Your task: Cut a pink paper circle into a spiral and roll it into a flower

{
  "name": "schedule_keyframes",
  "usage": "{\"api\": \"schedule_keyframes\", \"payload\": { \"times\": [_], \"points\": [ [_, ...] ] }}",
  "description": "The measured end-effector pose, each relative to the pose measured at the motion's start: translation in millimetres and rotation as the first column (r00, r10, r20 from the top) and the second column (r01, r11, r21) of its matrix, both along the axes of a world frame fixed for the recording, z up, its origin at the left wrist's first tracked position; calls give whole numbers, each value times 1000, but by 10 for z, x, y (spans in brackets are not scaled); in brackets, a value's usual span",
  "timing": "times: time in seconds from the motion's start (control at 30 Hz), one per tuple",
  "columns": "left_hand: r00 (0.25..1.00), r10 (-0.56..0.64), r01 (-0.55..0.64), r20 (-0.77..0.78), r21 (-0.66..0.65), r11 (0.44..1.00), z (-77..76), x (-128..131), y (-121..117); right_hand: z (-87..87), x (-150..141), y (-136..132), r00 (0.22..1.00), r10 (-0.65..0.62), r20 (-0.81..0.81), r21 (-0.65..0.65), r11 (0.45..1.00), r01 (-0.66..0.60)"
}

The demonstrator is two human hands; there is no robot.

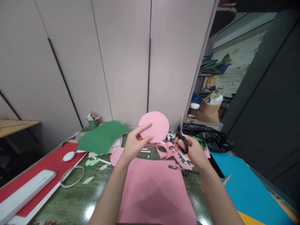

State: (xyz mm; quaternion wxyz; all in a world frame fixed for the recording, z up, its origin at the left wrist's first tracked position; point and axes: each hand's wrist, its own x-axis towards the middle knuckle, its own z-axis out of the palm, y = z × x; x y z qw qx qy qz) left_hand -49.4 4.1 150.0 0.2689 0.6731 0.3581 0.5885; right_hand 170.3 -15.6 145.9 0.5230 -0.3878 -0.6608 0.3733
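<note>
My left hand pinches a round pink paper disc by its left edge, holding it up above the table. In my right hand is a pair of black-handled scissors, blades pointing upward, a little to the right of the disc. Beneath both hands lies a large pink paper sheet. Another pink disc is partly hidden behind my left wrist. Pink paper offcuts with curved cut-outs are heaped near my right hand. A dark, slim tool rests across the sheet's upper right edge.
Green paper, leaf-shaped cutouts, a roll of tape and red paper bearing white objects occupy the left. Blue sheets and a black plastic bag lie right. Grey cabinet doors stand behind the table.
</note>
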Motion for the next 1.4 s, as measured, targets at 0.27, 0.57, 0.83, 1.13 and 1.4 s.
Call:
{"api": "schedule_keyframes", "payload": {
  "times": [0.27,0.57,0.83,1.13,1.4],
  "points": [
    [996,79,-82,38,68,994,-9,8,-10,54,3,-77,968,172,184,-98,983,-156],
    [993,77,-85,85,100,991,-35,94,1,60,-124,-131,954,173,245,-73,984,-160],
    [991,53,-67,120,114,991,-59,123,3,37,-133,-120,964,176,202,-71,984,-165],
    [990,67,-81,124,117,990,-56,127,-9,32,-153,-130,969,163,186,-82,985,-150],
    [990,62,-77,125,121,990,-43,117,-18,-9,-171,-122,977,146,157,-86,987,-134]
  ]
}}
